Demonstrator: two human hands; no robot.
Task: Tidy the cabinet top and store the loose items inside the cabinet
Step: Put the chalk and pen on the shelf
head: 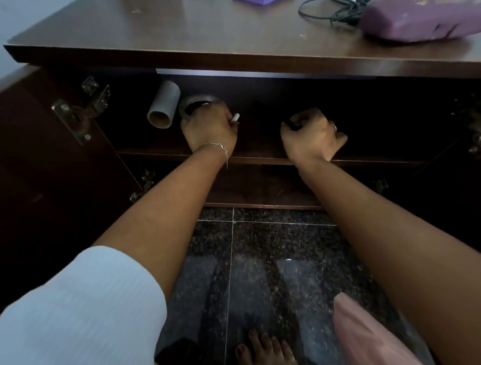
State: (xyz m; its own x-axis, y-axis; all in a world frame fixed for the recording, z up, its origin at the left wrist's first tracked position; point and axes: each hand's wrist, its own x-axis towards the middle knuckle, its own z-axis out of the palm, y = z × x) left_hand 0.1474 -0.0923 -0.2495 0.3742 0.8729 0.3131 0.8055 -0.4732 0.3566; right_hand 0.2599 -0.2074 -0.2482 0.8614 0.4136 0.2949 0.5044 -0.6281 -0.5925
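Observation:
Both hands reach onto the upper shelf (260, 156) of the open dark wooden cabinet. My left hand (208, 127) is closed around a grey tape roll (191, 103), and a small white stick (235, 117) pokes out between its fingers. Left of the roll lies a grey cardboard tube (164, 106). My right hand (312, 135) is closed around a small dark object (296, 122) that I cannot identify in the shadow. On the cabinet top (208, 31) rest a purple pouch (421, 19), a black cable (330, 10) and the corner of a purple item (256, 2).
The left cabinet door (52, 146) stands open with metal hinges (86, 104) showing. A lower shelf (260, 190) sits under my arms. Below is a dark speckled tile floor (260, 247), with a bare foot (263, 349) and pink cloth (369, 336) near the bottom edge.

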